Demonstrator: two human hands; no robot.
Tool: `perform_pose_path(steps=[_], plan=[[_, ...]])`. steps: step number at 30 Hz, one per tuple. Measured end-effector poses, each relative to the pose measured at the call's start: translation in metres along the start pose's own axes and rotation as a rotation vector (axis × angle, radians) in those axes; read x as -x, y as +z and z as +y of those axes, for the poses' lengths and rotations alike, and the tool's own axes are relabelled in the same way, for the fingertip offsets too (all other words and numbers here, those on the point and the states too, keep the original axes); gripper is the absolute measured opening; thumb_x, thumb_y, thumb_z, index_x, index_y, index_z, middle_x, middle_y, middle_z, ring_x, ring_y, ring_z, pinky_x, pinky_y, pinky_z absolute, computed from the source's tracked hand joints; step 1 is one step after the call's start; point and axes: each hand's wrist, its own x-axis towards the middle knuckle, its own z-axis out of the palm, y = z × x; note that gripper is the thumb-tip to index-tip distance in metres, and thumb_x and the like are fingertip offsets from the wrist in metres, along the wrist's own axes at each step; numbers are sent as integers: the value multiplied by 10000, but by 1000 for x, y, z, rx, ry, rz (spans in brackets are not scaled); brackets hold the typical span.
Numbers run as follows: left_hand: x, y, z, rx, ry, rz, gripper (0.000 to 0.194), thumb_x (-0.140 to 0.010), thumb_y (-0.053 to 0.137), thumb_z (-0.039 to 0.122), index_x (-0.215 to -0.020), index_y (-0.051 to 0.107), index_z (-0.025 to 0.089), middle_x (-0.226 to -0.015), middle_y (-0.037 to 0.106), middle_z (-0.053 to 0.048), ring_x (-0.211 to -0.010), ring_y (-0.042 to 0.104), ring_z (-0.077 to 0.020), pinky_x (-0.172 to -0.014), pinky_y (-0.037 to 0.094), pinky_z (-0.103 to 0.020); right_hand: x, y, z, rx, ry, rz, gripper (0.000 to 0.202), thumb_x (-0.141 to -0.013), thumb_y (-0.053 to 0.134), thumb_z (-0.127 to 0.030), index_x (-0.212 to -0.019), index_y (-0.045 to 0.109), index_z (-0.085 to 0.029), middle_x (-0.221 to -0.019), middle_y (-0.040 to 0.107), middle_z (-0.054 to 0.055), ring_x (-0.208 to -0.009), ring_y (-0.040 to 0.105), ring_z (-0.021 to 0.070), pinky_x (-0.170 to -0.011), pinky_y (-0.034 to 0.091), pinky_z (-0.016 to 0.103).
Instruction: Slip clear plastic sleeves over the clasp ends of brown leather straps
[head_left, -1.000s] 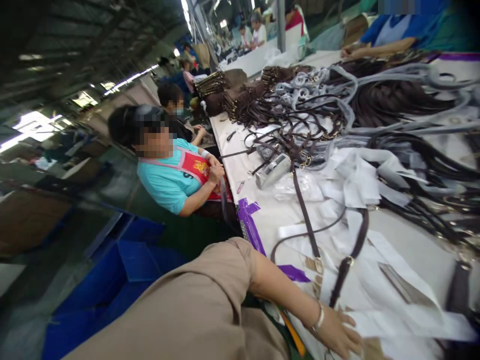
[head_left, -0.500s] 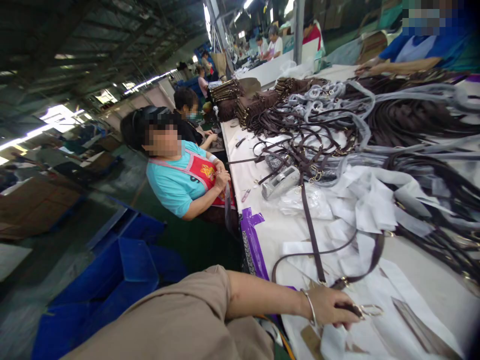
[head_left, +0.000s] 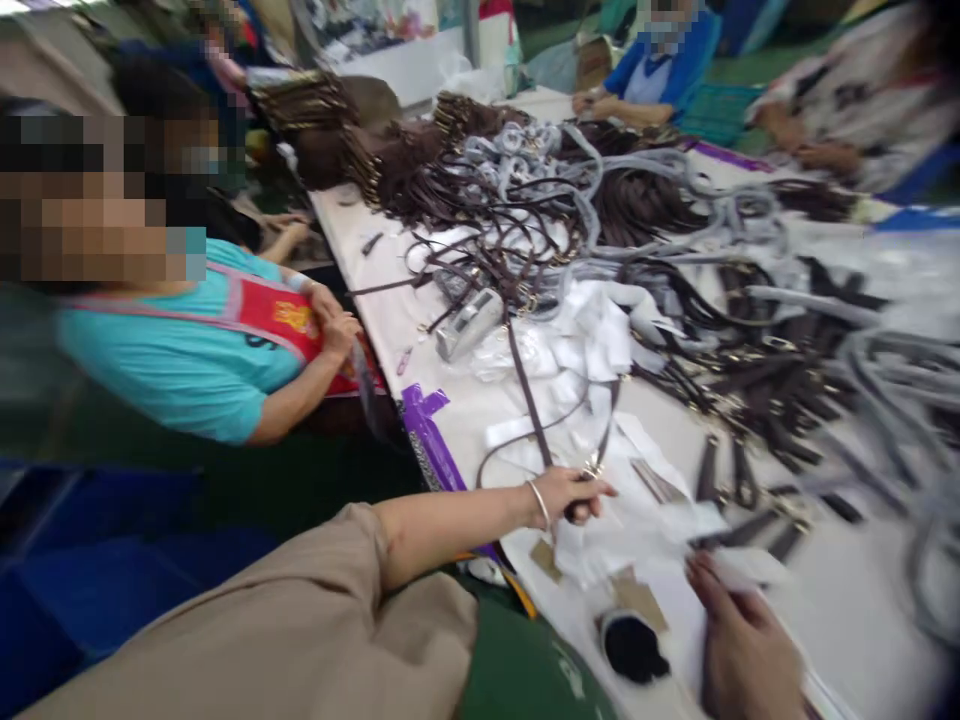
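Observation:
My left hand (head_left: 574, 498), with a bangle at the wrist, is closed on a dark brown strap (head_left: 529, 385) with gold-coloured metal fittings. The strap runs away from the hand across the table. At the lower right, my right hand (head_left: 750, 650) has its fingers bent together beside a thin white sheet (head_left: 742, 568). What it grips is blurred and I cannot make it out. Between the hands stand a small round container with a black inside (head_left: 634, 645) and a piece of brown card (head_left: 637, 597).
A pile of brown straps (head_left: 652, 205) and grey wrapping (head_left: 600, 180) covers the table's far part. A tape dispenser (head_left: 470, 323) and purple tape (head_left: 431, 440) lie near the left edge. A co-worker in a turquoise shirt (head_left: 172, 370) sits at the left, others across the table.
The view has swung to the right, and my right hand has come into sight at the lower right. My left hand still grips the strap, now with its metal fitting above the fingers.

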Motion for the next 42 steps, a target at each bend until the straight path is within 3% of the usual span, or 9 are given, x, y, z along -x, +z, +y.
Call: perform_pose_path(steps=[3,6,11,15,20,23,27,37,42], plan=[[19,5,0,-122,16,-55,450,-717,694,406,-992,603,63,-613,547,19,-426,392,-25,-448,305,-191,24,8,-12,-277,30,110,409,-736,608,-453,-1026,668,-170,-1020,681,102,-1036,582,307,-922,417,439],[36,4,-13,-259,0,-102,476,-709,682,474,-924,610,55,-595,535,22,-427,379,-27,-433,277,-187,44,31,-21,-496,-163,149,243,-721,613,-393,-828,662,-181,-1005,662,100,-988,588,271,-901,424,425],[68,11,-43,-343,-93,-191,538,-716,600,609,-822,587,81,-534,501,25,-420,372,-49,-436,311,-208,72,54,-33,-338,-325,112,106,-762,567,-250,-846,613,-206,-1082,612,97,-1009,561,245,-904,417,436],[77,20,-52,-330,-139,-221,477,-633,698,558,-688,506,124,-478,413,63,-436,380,-56,-454,323,-206,81,53,-41,-278,-362,133,172,-832,447,-213,-915,598,-220,-1147,594,92,-1101,524,231,-976,370,453],[78,23,-48,-413,4,-67,437,-568,752,484,-660,509,133,-496,407,71,-429,342,-44,-426,279,-195,89,46,-35,-624,0,175,381,-802,571,-387,-1145,529,-228,-1189,580,94,-1060,572,242,-908,449,424],[78,22,-50,-510,31,21,390,-624,710,469,-657,513,133,-503,424,66,-421,333,-45,-408,248,-194,101,46,-33,-799,249,-59,455,-754,622,-493,-1112,580,-215,-1098,625,70,-954,617,230,-783,503,343],[78,23,-56,-673,106,33,330,-657,697,415,-702,562,118,-581,523,33,-518,433,-71,-501,341,-195,114,51,-37,-731,282,-327,330,-700,690,-472,-802,677,-159,-734,670,21,-683,589,175,-624,459,266],[90,30,-39,-789,139,-238,490,-776,553,572,-947,597,115,-624,538,15,-570,487,-91,-558,363,-196,97,37,-36,-1249,357,34,317,-716,694,-422,-961,671,-223,-1060,674,31,-960,605,195,-823,499,302],[90,43,-36,-734,121,-191,427,-726,643,504,-879,588,109,-594,518,25,-546,471,-84,-538,364,-192,101,41,-40,-1210,334,40,293,-726,691,-416,-927,689,-203,-1018,694,42,-964,613,204,-849,489,307]])
